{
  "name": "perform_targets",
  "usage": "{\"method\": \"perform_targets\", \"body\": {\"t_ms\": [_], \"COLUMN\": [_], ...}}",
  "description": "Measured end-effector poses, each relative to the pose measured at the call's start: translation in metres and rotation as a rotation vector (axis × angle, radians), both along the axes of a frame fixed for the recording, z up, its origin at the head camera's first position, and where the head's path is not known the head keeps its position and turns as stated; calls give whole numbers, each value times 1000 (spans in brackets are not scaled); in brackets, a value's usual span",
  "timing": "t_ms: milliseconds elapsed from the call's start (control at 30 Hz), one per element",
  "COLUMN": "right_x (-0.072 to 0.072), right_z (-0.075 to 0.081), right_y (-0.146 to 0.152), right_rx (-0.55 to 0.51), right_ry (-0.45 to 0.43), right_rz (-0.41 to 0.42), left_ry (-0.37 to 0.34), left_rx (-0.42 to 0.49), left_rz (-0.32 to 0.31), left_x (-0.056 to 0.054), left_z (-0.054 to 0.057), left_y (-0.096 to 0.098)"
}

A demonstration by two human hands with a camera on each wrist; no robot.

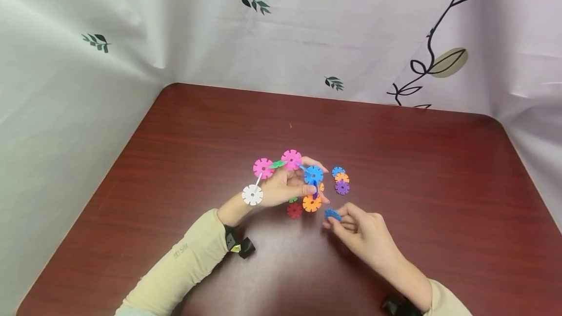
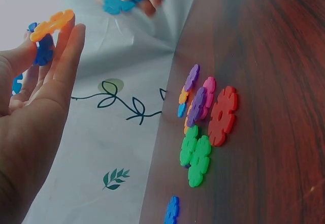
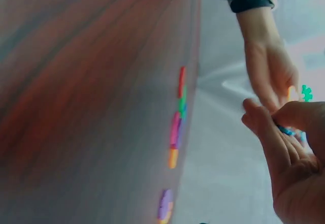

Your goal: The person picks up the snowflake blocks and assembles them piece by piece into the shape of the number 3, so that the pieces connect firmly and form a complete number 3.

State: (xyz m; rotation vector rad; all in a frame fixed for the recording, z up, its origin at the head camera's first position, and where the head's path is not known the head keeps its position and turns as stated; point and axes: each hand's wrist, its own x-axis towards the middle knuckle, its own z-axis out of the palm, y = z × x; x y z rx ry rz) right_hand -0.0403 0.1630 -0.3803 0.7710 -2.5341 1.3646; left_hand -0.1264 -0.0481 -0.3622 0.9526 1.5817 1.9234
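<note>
My left hand [image 1: 281, 187] holds up a curved chain of notched plastic discs slotted edge to edge. White [image 1: 252, 195], pink [image 1: 263, 168], green and light blue [image 1: 313, 175] discs follow one another along it. Thumb and fingers pinch the chain at a dark blue disc [image 2: 44, 49], which joins an orange disc [image 2: 53, 25] at the chain's near end. Just right of that end, my right hand [image 1: 369, 238] pinches a single blue disc [image 1: 332, 215] between thumb and fingers, apart from the chain in the head view.
Loose discs lie on the brown table [image 1: 430, 184]: a blue, orange and purple [image 1: 342, 187] group at the right, and red [image 2: 223, 116], green [image 2: 199, 161], pink and purple ones beneath the left hand. A white curtain [image 1: 290, 38] hangs behind the table's far edge.
</note>
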Motion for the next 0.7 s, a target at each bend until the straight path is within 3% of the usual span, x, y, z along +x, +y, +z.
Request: {"method": "perform_targets", "body": {"t_ms": [100,200,367,500,700], "right_x": [7,10,13,13,13], "right_z": [1,3,7,8,7], "right_y": [-4,-8,-21,-32,-39], "right_rx": [-71,-110,-127,-87,-70], "right_ry": [5,37,87,137,134], "right_rz": [-3,31,74,41,-33], "left_ry": [-18,-13,3,11,-16], "left_rx": [51,77,64,42,35], "left_rz": [-43,-44,7,58,93], "left_x": [0,1,3,4,6], "left_z": [0,0,0,1,3], "left_y": [2,2,3,6,10]}}
